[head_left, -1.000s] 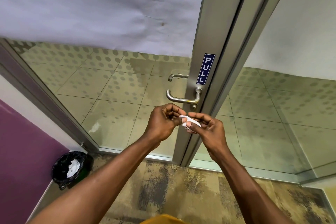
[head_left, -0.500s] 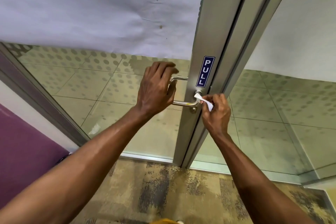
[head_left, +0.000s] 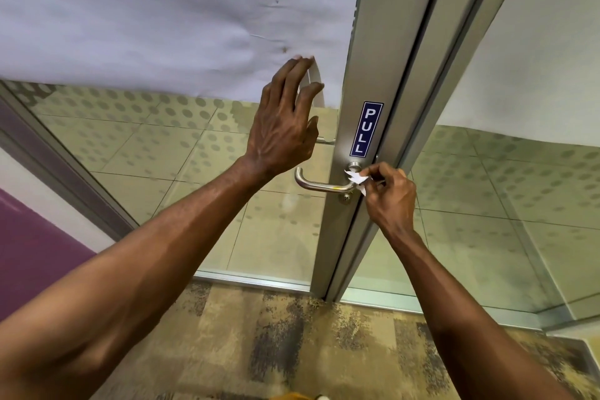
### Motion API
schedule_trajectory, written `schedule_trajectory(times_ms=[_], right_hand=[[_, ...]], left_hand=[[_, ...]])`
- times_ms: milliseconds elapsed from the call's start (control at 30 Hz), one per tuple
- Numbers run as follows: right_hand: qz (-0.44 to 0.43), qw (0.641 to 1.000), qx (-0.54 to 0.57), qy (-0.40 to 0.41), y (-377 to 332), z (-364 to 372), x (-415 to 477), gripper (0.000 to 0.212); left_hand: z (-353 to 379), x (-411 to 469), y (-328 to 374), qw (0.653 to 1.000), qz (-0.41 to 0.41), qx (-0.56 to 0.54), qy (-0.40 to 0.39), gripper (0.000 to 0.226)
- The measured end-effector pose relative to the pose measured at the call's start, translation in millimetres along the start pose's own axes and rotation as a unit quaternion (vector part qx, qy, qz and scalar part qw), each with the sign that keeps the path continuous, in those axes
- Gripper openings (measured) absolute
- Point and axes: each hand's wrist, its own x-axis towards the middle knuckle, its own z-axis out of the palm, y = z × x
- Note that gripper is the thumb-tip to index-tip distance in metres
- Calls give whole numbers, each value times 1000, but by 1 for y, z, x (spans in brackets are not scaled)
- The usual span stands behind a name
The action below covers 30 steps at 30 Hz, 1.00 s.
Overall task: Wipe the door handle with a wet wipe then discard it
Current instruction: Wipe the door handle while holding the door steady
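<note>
While the right hand [head_left: 391, 195] pinches the wet wipe [head_left: 356, 179] against the pivot end of the door handle [head_left: 319, 184], the lever's long axis runs horizontally away to the left. The wiping stroke should therefore travel leftward along it. The left hand [head_left: 285, 127], fingers spread, rests flat on the glass above the lever's free end.

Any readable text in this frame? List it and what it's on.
"PULL": white letters stacked top to bottom on a blue sign, stuck on the metal door frame just above the handle.
No other text, brand or number can be read.
</note>
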Motion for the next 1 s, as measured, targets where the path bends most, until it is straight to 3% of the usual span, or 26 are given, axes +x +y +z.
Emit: schedule_trajectory(times_ms=[167, 467, 600, 767, 1000], right_hand=[[-68, 997, -32, -14, 3, -3, 2, 29], [-70, 997, 4, -43, 4, -4, -1, 14], [-48, 998, -27, -35, 4, 2, 0, 15], [-73, 990, -101, -67, 3, 8, -7, 27], [-61, 977, -172, -109, -24, 16, -26, 28]], left_hand=[[15, 4, -8, 999, 18, -7, 35, 70], [27, -2, -22, 999, 28, 31, 3, 90], [27, -2, -23, 999, 25, 35, -8, 94], [24, -2, -24, 998, 29, 44, -16, 101], [25, -3, -25, 997, 33, 57, -27, 109]])
